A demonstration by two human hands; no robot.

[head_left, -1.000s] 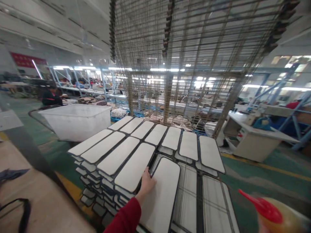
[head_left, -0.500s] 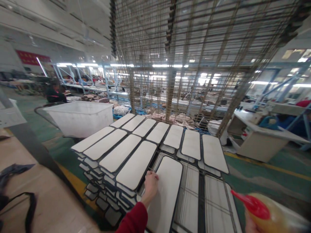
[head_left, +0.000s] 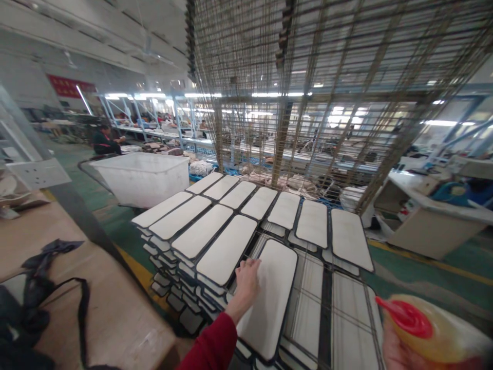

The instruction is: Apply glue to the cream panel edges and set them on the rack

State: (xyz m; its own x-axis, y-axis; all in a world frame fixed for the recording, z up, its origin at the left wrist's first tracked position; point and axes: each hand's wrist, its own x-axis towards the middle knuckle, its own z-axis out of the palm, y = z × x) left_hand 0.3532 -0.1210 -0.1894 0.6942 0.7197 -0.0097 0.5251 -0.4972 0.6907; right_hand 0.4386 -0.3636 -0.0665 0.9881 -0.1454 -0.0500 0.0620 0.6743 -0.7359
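My left hand (head_left: pixel 248 280), in a red sleeve, has its fingers curled at the left edge of a white dark-rimmed panel (head_left: pixel 271 298). That panel lies askew over a wire rack layer (head_left: pixel 308 293). Rows of similar white panels (head_left: pixel 227 249) spread out beyond and to the left, on stacked layers. At the lower right my right hand (head_left: pixel 402 347) is wrapped round a bottle (head_left: pixel 442 329) of yellowish content with a red nozzle pointing left. The bottle is off the right side of the racks, partly cut by the frame edge.
Wire racks (head_left: pixel 285 118) stand tilted up behind the panels. A white tub (head_left: pixel 146 180) is at the left, with a seated person (head_left: pixel 105 141) behind. A brown table (head_left: pixel 111 308) holds black cloth (head_left: pixel 42 288). A desk (head_left: pixel 427 221) stands at the right.
The view has shifted, so the racks and tub appear farther right and slightly higher. My left hand stays at the panel's edge. The bottle remains in my right hand and shows more clearly.
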